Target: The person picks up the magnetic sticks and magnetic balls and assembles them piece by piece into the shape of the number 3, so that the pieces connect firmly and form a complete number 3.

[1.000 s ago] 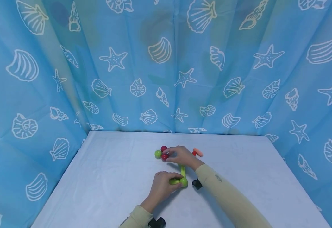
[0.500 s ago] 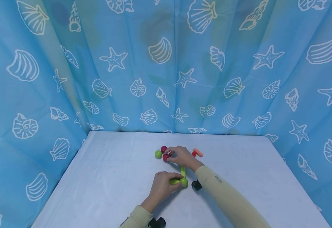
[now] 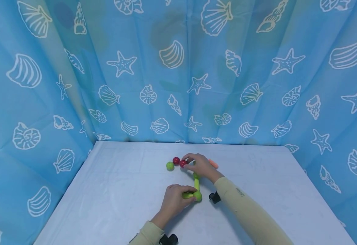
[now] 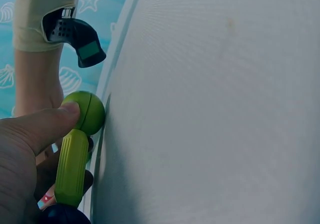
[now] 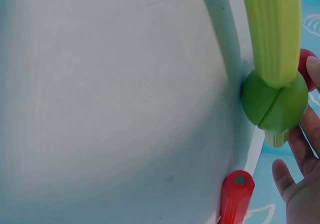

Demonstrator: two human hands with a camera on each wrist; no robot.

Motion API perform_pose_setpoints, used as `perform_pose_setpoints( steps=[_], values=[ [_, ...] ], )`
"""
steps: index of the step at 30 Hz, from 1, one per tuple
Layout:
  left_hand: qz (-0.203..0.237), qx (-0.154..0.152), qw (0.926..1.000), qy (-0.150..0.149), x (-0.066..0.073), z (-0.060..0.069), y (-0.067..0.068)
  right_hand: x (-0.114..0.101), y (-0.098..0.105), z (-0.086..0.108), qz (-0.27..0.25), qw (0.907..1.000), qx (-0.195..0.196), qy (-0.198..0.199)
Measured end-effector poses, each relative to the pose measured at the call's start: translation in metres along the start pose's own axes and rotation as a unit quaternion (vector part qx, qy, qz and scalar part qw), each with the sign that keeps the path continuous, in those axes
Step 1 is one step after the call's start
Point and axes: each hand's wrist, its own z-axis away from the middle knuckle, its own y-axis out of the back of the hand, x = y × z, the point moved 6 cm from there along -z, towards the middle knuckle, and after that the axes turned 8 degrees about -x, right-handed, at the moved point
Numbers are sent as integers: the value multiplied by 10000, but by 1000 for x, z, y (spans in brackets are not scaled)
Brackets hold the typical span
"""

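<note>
Ball (image 3: 182, 164), red, is pinched by the right hand (image 3: 200, 166) toward the table's (image 3: 120, 190) far edge, a green ball (image 3: 198, 196) by the left hand (image 3: 176, 198) mid-table; likely light, hard, slick, both are best held mid-girth.

A curtained-off nook, room type unclear: white-covered table (image 3: 120, 190), blue seashell-print curtains (image 3: 153, 76) on three sides.
</note>
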Motion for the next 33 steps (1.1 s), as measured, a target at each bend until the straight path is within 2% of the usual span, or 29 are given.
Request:
perform_pose_setpoints(
  steps=[5,15,22,33],
  values=[
    [2,36,10000,-1,0,0,-1,5,9,0,-186,9995,242,-31],
    [31,-19,9999,124,0,1,-1,21,20,2,-341,9967,564,-474],
    [75,7,9999,70,-1,0,-1,32,26,3,-421,9948,798,-482],
    [97,-22,9999,115,-1,0,-1,43,29,3,-377,9920,930,-766]
  ],
)
